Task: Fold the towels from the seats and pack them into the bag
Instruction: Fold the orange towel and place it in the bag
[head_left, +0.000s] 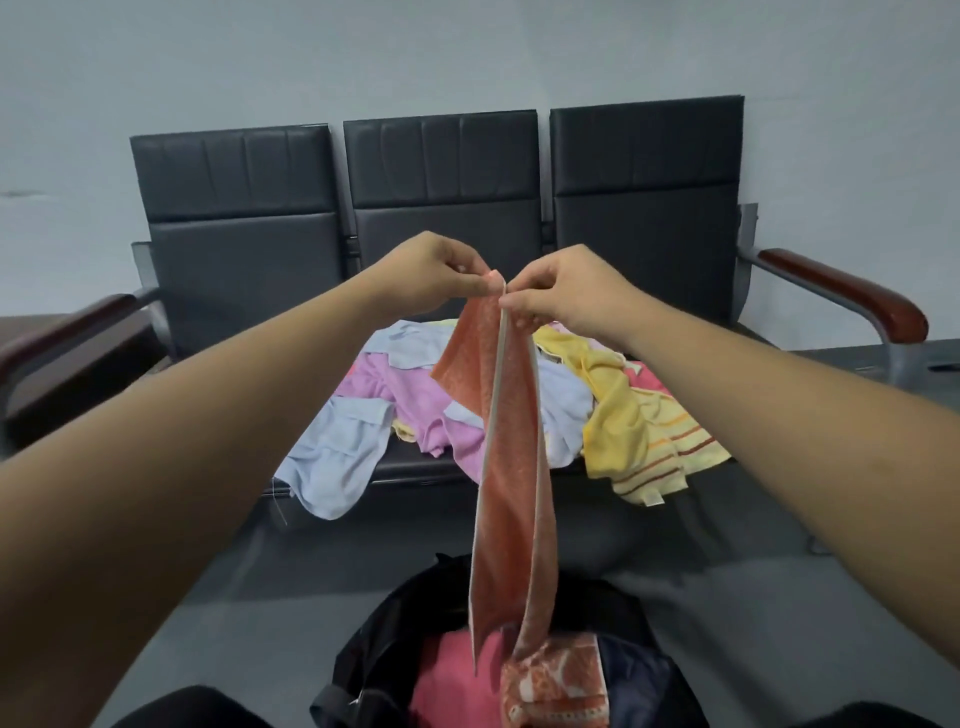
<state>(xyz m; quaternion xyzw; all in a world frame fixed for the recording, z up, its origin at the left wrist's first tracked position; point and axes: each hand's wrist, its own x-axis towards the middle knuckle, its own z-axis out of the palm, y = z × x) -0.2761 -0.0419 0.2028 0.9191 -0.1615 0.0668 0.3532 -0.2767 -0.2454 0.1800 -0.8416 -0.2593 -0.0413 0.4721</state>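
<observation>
Above the bag (371, 654), my left hand (431, 270) and right hand (566, 291) pinch together the top corners of the orange towel (511, 467), which hangs doubled. Behind it, loose towels (405, 395) reach the front edge of the middle seat (410, 470).

**Obstructions and cut-offs, head view**

Bag (374, 639): its near part is cut off by the bottom edge. Its contents, a pink towel (447, 670) and a folded patterned towel (561, 680), are partly masked by the hanging orange towel (511, 467). Whether that towel's lower end touches them cannot be determined.

Left hand (431, 270) and right hand (566, 291): the fingertips at the towel's top edge are hidden by cloth and knuckles.

Towel pile (395, 395): the centre strip is masked by the hanging towel. The middle seat (415, 470) beneath is largely covered.

Rose towel (644, 376): mostly buried under the yellow striped towel (654, 447).

Label (653, 500) on the striped towel: too small to read.

Left armrest (62, 327): cut off by the left edge.
</observation>
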